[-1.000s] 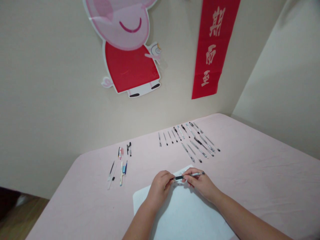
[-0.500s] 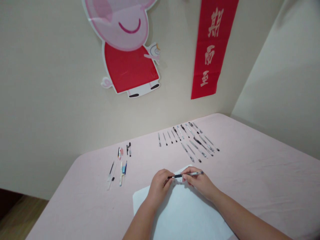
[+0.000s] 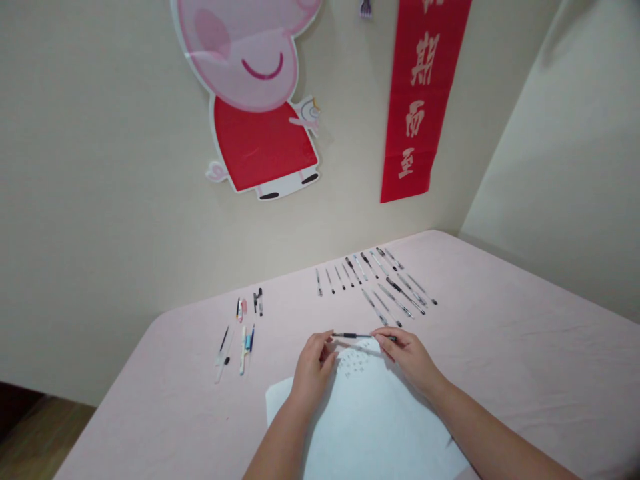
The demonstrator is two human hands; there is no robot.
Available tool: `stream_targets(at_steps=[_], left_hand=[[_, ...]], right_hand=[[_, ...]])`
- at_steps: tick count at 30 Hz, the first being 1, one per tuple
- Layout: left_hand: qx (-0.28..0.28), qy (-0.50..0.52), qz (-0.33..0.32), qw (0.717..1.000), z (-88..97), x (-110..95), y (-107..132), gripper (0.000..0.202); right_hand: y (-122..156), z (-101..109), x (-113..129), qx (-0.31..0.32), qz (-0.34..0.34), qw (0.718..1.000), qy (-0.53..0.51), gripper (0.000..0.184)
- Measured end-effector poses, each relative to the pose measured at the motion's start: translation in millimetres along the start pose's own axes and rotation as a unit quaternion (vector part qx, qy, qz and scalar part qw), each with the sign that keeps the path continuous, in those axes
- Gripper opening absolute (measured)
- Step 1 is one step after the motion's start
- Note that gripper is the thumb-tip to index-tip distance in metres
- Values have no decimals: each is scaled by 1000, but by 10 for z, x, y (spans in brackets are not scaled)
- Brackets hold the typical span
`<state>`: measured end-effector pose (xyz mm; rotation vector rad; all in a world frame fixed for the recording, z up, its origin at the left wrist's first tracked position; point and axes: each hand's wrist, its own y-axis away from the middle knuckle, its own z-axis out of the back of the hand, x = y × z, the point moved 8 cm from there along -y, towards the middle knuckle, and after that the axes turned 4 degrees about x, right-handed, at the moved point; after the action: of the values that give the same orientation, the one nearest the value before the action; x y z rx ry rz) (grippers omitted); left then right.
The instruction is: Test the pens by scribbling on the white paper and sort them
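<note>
A slim pen with a dark grip section is stretched level between my two hands, over the top of a white sheet of paper. My left hand pinches its left tip between thumb and fingers. At the other end, my right hand is closed around the barrel, whose dark end pokes out past the fingers. Small handwritten marks show on the paper just below the pen. Both forearms rest along the sheet's sides.
Behind my hands, several pens and refills lie in rows on the pink cloth. On the left are a light-coloured pen, a pink item and black pen parts. A wall with a red banner stands behind.
My hands have moved apart along the pen, the left to its tip and the right toward its rear. The pen is higher, and the marks on the paper are now uncovered.
</note>
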<state>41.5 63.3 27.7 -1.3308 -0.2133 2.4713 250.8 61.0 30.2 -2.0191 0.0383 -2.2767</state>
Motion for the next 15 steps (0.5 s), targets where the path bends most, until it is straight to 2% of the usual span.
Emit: stream_targets(at_steps=[4, 10, 15], left_hand=[[-8, 10, 25, 1000, -20, 104, 14, 42], [12, -2, 30, 999, -52, 102, 31, 37], [23, -16, 21, 999, -58, 75, 31, 33]], right_hand=[[-40, 110, 9, -34, 45, 996, 71, 39], [-74, 23, -67, 27, 74, 979, 188, 42], [-78, -106, -136, 85, 51, 949, 298, 42]])
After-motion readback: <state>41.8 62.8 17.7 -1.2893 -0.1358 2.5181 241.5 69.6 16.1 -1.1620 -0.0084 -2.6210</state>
